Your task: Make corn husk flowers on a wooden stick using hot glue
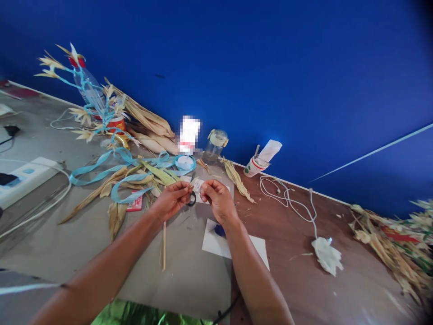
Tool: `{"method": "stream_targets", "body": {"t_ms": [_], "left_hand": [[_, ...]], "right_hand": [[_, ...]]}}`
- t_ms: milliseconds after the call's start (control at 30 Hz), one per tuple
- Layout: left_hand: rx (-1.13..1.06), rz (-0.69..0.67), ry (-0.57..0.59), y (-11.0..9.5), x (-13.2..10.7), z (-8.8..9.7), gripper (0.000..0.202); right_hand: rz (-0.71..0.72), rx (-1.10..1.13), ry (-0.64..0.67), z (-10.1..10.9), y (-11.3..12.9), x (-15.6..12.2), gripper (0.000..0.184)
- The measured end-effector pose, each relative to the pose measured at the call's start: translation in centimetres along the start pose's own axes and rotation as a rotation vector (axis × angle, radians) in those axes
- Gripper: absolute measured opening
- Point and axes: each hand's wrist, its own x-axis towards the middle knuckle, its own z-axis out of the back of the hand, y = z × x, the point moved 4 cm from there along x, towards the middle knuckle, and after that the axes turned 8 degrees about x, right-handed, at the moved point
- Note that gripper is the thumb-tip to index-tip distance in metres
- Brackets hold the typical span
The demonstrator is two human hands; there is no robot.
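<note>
My left hand [172, 197] and my right hand [216, 196] are raised side by side over the table, fingers pinched toward each other. Between them I pinch a small pale piece of husk [197, 186], too small to make out well. A black ring [192, 198] lies just under the fingertips. Below my left hand a thin wooden stick [164, 246] rests on the grey mat [84, 239]. White paper [216, 243] with a small blue object [219, 230] lies under my right wrist.
Dried corn husks [149, 122], light blue ribbon [101, 171] and a ribbon roll [185, 162] sit behind the hands. A glass jar [214, 145], paper cup [253, 166], white cable [291, 198], crumpled tissue [327, 255], power strip [23, 176] and another husk pile [392, 239] surround them.
</note>
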Motion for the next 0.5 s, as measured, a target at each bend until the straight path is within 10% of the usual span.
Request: {"method": "stream_targets", "body": {"t_ms": [500], "left_hand": [[0.025, -0.003, 0.004, 0.0, -0.1, 0.0, 0.008]], "right_hand": [[-0.003, 0.137, -0.043, -0.3, -1.0, 0.3, 0.017]]}}
